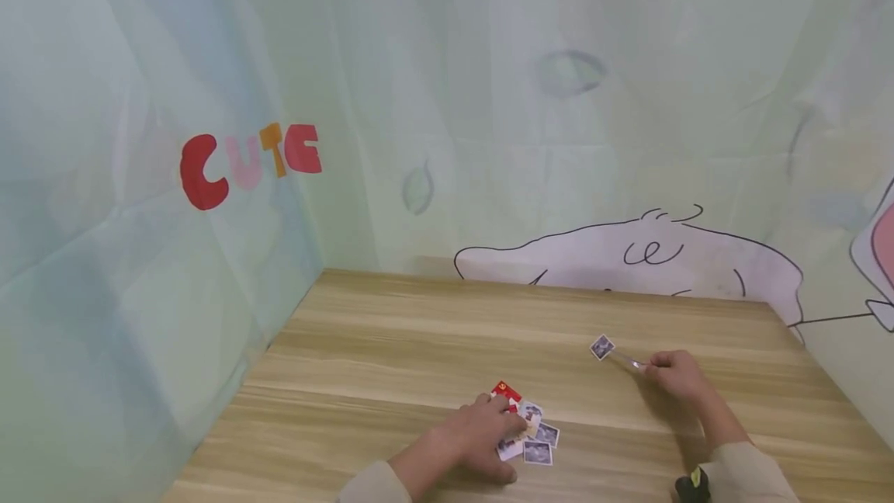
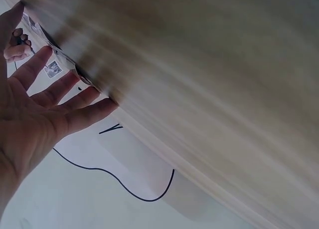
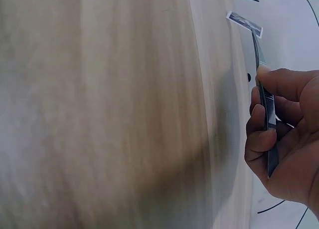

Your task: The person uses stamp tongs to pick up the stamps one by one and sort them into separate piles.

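My right hand (image 1: pixel 676 376) holds a pair of slim metal tweezers (image 3: pixel 270 112), thumb and fingers closed round them. At the tweezers' tip is a small white-bordered dark picture, stamp-like (image 1: pixel 602 347), over the far right part of the table. My left hand (image 1: pixel 483 435) rests on a loose cluster of small pictures near the front, its fingers spread and fairly straight. Showing beside them are a red piece (image 1: pixel 506 392), a pale piece with figures (image 1: pixel 531 414) and two dark white-bordered pictures, one (image 1: pixel 538 453) lower right. The hand hides part of the cluster.
The wood-grain table (image 1: pixel 377 348) meets a printed fabric backdrop (image 1: pixel 447 115) at its back and left edges. Colourful letters and a line-drawn pale animal (image 1: pixel 601 254) decorate the backdrop. A dark object (image 1: pixel 691 486) sits at my right cuff.
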Motion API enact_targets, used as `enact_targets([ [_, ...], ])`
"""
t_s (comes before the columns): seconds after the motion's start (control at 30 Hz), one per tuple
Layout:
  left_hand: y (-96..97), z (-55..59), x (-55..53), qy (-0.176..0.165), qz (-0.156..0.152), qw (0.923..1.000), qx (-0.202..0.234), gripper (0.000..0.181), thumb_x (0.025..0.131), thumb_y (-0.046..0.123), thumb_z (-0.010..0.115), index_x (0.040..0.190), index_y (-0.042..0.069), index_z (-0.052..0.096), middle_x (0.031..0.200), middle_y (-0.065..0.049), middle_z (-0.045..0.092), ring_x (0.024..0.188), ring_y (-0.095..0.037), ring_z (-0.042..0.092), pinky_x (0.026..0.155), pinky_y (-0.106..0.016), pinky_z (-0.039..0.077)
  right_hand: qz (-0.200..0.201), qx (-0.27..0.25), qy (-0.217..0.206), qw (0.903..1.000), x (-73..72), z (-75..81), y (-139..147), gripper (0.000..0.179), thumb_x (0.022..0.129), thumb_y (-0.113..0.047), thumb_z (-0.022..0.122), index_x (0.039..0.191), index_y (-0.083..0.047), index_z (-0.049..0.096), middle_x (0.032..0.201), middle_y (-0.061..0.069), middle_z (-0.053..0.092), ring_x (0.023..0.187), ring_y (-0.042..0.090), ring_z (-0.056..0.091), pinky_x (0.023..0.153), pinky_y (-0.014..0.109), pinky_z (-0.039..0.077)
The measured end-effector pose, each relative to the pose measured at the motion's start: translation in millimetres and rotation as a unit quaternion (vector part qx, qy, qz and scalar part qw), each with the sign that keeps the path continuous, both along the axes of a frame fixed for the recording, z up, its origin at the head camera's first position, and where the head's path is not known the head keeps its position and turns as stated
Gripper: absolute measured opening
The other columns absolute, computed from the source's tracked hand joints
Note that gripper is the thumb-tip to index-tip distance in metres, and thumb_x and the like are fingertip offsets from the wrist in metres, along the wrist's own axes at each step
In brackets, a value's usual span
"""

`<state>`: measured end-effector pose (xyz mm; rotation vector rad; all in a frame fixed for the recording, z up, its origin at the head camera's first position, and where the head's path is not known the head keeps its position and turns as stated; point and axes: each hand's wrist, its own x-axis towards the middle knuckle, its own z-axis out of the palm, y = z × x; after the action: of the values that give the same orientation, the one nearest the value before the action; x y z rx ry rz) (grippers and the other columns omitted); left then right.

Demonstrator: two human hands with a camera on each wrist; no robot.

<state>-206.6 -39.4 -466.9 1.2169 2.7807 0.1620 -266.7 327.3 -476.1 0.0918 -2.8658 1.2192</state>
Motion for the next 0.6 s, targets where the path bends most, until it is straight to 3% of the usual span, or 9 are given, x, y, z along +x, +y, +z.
enact_targets([
  [0.6, 0.7, 2.4, -0.6, -0.009, 0.005, 0.9999, 0.0, 0.062, 0.067, 0.05, 0.074, 0.123, 0.028, 0.058, 0.112, 0.005, 0.05, 0.092, -0.012, 0.044, 0.069, -0.029, 0.044, -0.005, 0.007, -0.007, 0.9999, -8.3, -6.1, 1.6, 0.016, 0.082, -0.006, 0.062, 0.082, 0.01, 0.063, 0.067, 0.004, 0.057, 0.061, 0.016, 0.05, 0.055, 0.029, 0.042],
])
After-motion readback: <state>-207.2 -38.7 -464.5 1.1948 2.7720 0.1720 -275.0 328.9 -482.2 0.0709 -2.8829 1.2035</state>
